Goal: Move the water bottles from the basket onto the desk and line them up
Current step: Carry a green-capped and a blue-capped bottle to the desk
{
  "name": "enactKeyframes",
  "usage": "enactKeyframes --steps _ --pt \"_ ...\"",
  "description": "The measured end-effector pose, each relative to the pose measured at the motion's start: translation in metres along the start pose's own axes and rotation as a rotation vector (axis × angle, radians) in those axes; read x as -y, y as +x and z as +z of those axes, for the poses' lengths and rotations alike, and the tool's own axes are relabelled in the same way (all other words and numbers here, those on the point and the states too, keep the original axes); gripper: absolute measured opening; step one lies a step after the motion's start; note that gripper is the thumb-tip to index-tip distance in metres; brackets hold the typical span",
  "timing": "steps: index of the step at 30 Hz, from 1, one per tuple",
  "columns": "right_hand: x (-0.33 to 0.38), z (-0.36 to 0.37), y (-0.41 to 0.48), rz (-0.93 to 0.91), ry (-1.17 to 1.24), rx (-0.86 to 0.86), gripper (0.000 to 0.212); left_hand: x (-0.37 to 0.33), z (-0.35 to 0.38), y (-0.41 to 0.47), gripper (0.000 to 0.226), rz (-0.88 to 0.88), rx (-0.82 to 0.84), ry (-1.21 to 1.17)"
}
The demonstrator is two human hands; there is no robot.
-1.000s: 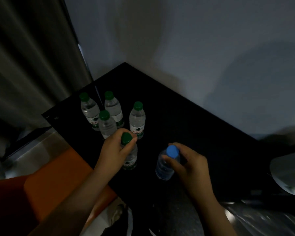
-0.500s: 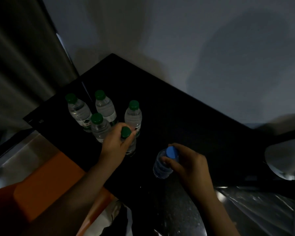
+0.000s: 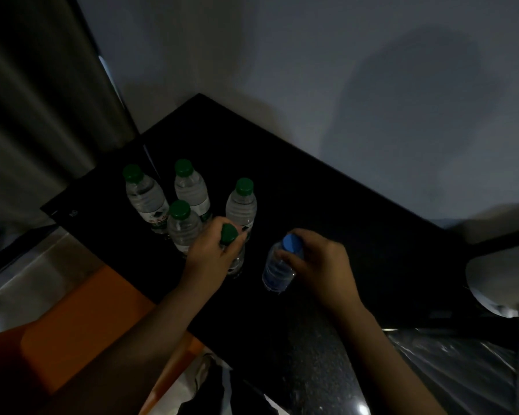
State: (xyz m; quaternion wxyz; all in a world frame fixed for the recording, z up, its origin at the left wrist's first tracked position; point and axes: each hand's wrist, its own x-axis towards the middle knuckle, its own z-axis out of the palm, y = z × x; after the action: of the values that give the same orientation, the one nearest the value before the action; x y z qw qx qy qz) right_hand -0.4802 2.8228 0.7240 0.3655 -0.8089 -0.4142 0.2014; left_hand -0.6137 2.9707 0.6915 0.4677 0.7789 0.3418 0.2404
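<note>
1 head view, looking steeply down, close over desk.

**Dim room corner**

A grey wall fills the back, a broad shadow on it. A dark curtain hangs at left. Below lie pale floor and an orange seat. A white rounded object shows at right.

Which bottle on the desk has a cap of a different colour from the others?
The bottle that the right hand holds by its top: its cap is blue, while the other five bottles have green caps.
</note>
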Motion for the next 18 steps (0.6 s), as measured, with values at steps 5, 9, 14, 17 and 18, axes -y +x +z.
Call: enactKeyframes --steps 5,9,14,17,18 --pt "0.0 0.01 0.022 -0.026 -0.028 -0.018 0.033 -0.001 -0.001 0.002 0.019 -0.007 0.01 0.023" --pt "-0.002 0.016 0.033 -0.012 -0.036 -0.015 0.029 -0.001 -0.002 0.002 0.02 -0.01 0.014 0.034" --pt "0.002 0.018 0.039 0.006 -0.058 0.006 0.03 -0.001 -0.001 0.003 0.021 -0.018 0.01 0.038" --pt "0.003 0.02 0.037 0.038 -0.056 0.035 0.027 -0.002 -0.002 0.002 0.021 -0.031 0.017 0.038" --pt "0.002 0.02 0.036 0.041 -0.059 0.037 0.026 -0.002 -0.002 0.002 0.02 -0.034 0.021 0.037"
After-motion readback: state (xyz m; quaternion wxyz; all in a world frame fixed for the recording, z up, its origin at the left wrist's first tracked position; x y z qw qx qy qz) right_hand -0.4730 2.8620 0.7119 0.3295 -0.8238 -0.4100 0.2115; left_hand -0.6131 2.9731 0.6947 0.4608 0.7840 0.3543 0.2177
